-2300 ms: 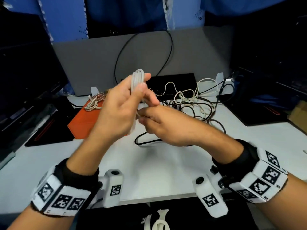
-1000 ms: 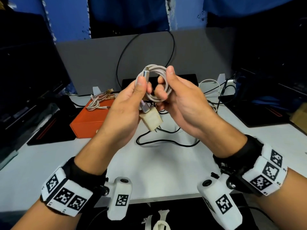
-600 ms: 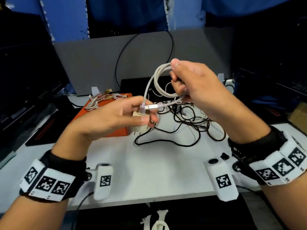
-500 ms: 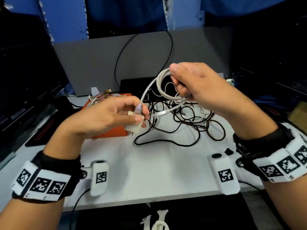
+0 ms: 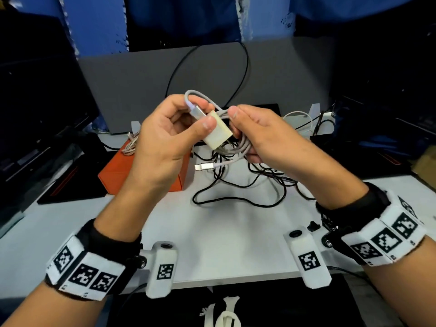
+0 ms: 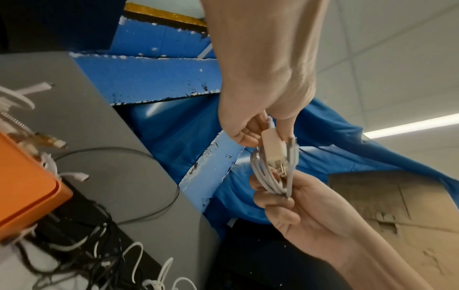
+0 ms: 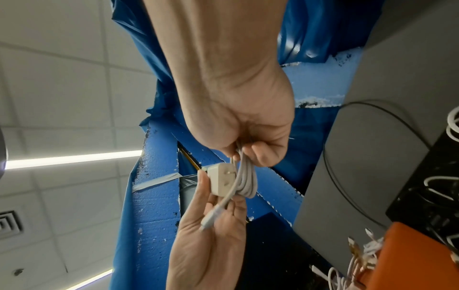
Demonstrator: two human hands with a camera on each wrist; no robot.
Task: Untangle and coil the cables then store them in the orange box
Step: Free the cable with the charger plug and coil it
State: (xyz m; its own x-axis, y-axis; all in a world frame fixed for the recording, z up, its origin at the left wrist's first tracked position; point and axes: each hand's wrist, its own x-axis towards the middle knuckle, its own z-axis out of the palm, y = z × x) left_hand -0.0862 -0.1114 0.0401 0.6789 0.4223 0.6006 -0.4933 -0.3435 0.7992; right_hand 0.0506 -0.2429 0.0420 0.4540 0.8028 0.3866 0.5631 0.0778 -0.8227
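Above the table's middle, my left hand [image 5: 200,116] pinches a cream charger adapter [image 5: 217,132] with a silver plug in its top. My right hand [image 5: 240,135] grips the white cable's coil [image 5: 233,151] right beside the adapter, and the two touch. The cable's free connector [image 5: 204,166] sticks out to the left below the coil. In the right wrist view the coil [image 7: 246,176] lies against the adapter's pronged face [image 7: 221,180]. The orange box [image 5: 141,171] sits on the table to the left, with a beige braided cable [image 5: 131,143] on its far end.
A tangle of black and white cables [image 5: 247,182] lies on the white table [image 5: 224,232] under my hands. A grey panel [image 5: 141,90] stands behind, with a black cable looped over it. Dark monitors and pads flank both sides.
My hands were apart, the right one holding the coil high. They have now come together, bringing the adapter against the coil, and the free connector points left beneath.
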